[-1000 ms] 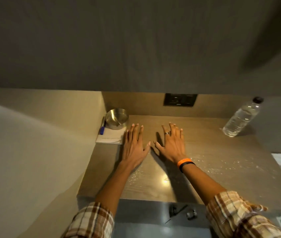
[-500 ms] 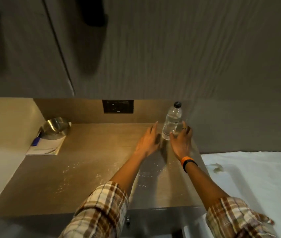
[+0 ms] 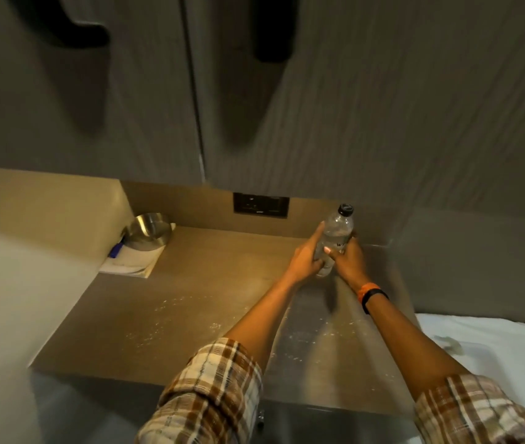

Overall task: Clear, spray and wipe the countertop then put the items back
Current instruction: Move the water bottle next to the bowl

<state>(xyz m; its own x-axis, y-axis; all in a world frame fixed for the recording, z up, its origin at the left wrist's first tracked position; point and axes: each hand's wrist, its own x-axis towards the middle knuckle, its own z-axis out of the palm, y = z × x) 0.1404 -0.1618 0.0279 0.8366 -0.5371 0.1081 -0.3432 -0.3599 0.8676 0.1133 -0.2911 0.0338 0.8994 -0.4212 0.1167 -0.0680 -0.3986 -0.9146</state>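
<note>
A clear plastic water bottle (image 3: 339, 226) with a black cap stands at the back right of the brown countertop (image 3: 209, 296). My left hand (image 3: 306, 257) wraps its lower left side and my right hand (image 3: 349, 261) grips its lower right side. White crumbs or droplets speckle the countertop near the front. In the back left corner a steel bowl (image 3: 149, 226) sits on a white notepad (image 3: 133, 262), with a blue pen (image 3: 116, 250) beside it.
A black wall socket (image 3: 261, 205) is set in the backsplash. Grey cabinet doors with dark handles (image 3: 272, 30) hang above. A white cloth-covered surface (image 3: 495, 350) lies to the right, lower than the counter. A wall bounds the left side.
Both hands moved from flat on the middle of the counter over to the bottle at the right and closed around it. The camera view swung right and up.
</note>
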